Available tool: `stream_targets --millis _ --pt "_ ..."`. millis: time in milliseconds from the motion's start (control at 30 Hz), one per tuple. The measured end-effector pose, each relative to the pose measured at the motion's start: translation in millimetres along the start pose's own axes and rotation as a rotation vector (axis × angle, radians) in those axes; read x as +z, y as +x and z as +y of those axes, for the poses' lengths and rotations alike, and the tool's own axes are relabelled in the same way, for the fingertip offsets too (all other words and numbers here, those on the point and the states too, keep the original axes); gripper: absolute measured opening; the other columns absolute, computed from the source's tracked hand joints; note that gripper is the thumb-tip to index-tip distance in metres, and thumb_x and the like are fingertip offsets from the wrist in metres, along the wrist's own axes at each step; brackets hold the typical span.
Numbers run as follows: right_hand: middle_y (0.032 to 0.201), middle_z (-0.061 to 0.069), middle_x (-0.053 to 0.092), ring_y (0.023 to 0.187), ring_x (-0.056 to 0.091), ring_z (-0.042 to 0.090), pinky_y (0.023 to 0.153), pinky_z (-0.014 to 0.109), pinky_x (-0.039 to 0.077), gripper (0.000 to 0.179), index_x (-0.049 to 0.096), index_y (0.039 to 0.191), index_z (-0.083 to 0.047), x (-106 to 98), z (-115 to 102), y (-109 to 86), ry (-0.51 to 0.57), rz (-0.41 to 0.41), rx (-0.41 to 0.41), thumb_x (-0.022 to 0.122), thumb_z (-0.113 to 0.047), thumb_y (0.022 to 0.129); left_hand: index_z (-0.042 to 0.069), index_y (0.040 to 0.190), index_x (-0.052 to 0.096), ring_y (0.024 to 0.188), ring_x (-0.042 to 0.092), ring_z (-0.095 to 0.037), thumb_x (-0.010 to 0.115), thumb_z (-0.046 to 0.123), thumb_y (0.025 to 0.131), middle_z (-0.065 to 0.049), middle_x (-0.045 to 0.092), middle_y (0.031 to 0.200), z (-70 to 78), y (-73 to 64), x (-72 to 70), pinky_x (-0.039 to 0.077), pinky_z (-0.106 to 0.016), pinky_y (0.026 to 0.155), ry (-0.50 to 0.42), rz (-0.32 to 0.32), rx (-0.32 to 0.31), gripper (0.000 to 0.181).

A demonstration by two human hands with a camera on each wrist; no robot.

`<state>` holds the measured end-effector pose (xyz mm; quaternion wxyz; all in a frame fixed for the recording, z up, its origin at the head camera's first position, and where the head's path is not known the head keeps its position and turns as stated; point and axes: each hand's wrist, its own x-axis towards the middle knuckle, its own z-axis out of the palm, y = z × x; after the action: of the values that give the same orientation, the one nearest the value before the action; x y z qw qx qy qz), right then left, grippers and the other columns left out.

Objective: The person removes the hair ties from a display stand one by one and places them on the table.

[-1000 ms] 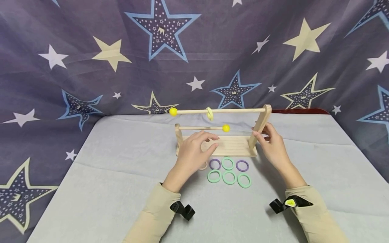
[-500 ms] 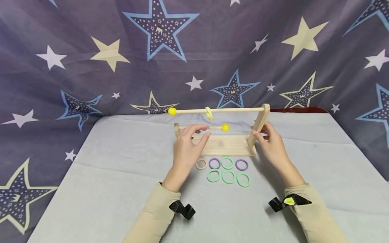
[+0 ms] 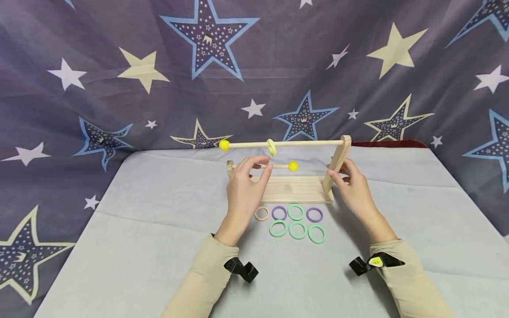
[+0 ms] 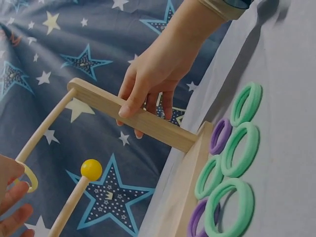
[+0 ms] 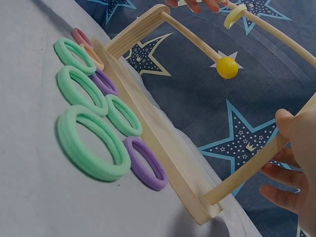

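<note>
My right hand (image 3: pixel 355 191) grips the tall upright of a wooden two-rod rack (image 3: pixel 290 190), thumb on the near side and fingers behind. A yellow hair tie (image 3: pixel 271 147) hangs on the upper rod. My left hand (image 3: pixel 245 190) is raised in front of the lower rod, thumb and index apart, holding nothing. In the right wrist view its fingertips (image 5: pixel 197 6) show beside the yellow hair tie, with a gap between them. The lower rod ends in a yellow ball (image 3: pixel 293 166); the left hand hides its middle.
In front of the base lie several green hair ties (image 3: pixel 297 230), two purple hair ties (image 3: pixel 314 214) and a beige hair tie (image 3: pixel 261 213). A pink hair tie (image 5: pixel 80 37) shows in the right wrist view. A star-patterned cloth (image 3: pixel 159 110) hangs behind the table.
My left hand has risen and shifted left from over the base to the lower rod, uncovering the beige hair tie. My right hand keeps its grip on the upright.
</note>
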<state>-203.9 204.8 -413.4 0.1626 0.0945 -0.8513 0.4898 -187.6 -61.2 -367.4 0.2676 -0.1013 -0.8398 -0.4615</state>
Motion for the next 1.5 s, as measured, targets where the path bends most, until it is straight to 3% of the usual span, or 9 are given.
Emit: stream_targets --millis 300,967,1500 --pt "0.121 0.02 0.066 0.111 0.06 0.031 0.081 0.023 0.043 0.039 0.052 0.134 0.0 -1.3 -0.3 0.0 -0.008 0.018 -0.005 0.059 -0.02 0.101 0.017 0.11 0.073 0.096 0.065 -0.017 0.074 0.027 0.09 0.007 0.072 0.105 7.8 10.3 4.0 0.048 -0.036 0.08 0.026 0.005 -0.06 0.021" --pt "0.122 0.019 0.065 0.112 0.06 0.031 0.082 0.025 0.043 0.039 0.052 0.135 0.0 -0.8 -1.7 3.2 0.006 0.01 -0.003 0.059 -0.019 0.101 0.017 0.102 0.075 0.086 0.062 -0.013 0.072 0.027 0.092 0.007 0.069 0.086 6.8 20.1 11.3 0.046 -0.032 0.076 0.046 0.001 0.011 0.014" --pt "0.122 0.02 0.065 0.111 0.06 0.031 0.083 0.028 0.043 0.038 0.052 0.134 0.0 0.7 2.0 -0.4 0.002 0.006 -0.006 0.059 -0.019 0.101 0.015 0.099 0.076 0.087 0.064 -0.013 0.072 0.022 0.092 0.004 0.071 0.093 0.6 16.8 -2.4 0.049 -0.032 0.074 0.035 -0.026 0.042 0.011"
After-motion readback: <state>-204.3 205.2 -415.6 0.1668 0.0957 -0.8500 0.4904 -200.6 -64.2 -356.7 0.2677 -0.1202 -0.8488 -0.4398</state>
